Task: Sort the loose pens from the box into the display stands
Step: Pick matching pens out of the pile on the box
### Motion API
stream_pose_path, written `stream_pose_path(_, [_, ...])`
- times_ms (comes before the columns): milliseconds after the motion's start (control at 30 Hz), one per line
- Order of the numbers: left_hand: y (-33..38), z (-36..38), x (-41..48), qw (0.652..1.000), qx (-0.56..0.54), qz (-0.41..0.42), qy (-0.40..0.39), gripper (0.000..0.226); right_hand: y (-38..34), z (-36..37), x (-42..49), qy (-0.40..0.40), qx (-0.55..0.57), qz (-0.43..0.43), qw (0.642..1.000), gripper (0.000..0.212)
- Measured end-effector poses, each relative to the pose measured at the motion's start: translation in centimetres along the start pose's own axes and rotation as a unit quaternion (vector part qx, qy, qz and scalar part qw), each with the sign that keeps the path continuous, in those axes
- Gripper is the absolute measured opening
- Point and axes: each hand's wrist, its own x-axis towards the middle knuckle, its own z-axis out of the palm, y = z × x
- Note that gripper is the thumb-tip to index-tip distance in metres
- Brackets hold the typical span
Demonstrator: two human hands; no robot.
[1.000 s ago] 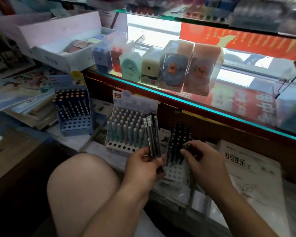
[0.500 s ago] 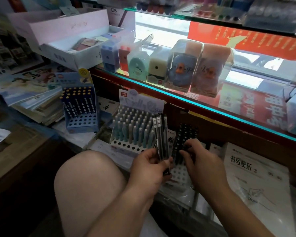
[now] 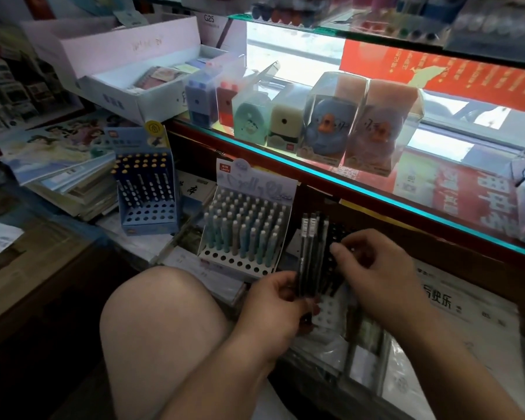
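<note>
At the left, a blue display stand (image 3: 147, 195) is part-filled, its front holes bare. Beside it, the pastel pen stand (image 3: 246, 234) is nearly full. The left hand (image 3: 273, 310) has its fingers curled round a bundle of black pens (image 3: 311, 253), held upright just in front of the black pen stand (image 3: 328, 310). The right hand (image 3: 376, 277) hangs over that stand's rear rows, fingers bent among the caps; whether they pinch a pen is too blurred to tell. The bundle is fanned, so a slack grip could spill pens. The right knuckles, crowding the seated pens, could tip them or nudge the stand on the slippery plastic-wrapped packs (image 3: 364, 353) beneath
</note>
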Motion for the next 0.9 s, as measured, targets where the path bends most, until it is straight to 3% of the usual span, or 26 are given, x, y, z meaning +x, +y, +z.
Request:
stream_pose_path(100, [-0.3,0.2,0.1,0.998,0.058,0.001,-0.021,0.030,-1.2,-0.9,0.4,0.007,0.128,-0.010,0.992,0.008])
stream_pose_path(233, [-0.3,0.2,0.2,0.997,0.072,0.011,-0.015,0.031,-1.4,-1.3,0.6,0.000,0.160,-0.026,0.987,0.009])
stream_pose_path(367, [-0.1,0.1,0.6,0.999,0.019,0.000,0.042,0.029,-0.2,-1.4,0.3,0.084,0.187,-0.027,0.978,0.010])
stream_pose_path(467, [-0.1,0.2,0.7,0.999,0.012,-0.007,0.051,0.026,1.3,-1.5,-0.2,0.122,0.149,-0.027,0.981,0.008])
stream_pose_path(900, [-0.1,0.4,0.6,0.997,-0.003,0.007,0.077,0.026,4.2,1.0,-0.9,0.095,-0.049,-0.096,0.990,0.018])
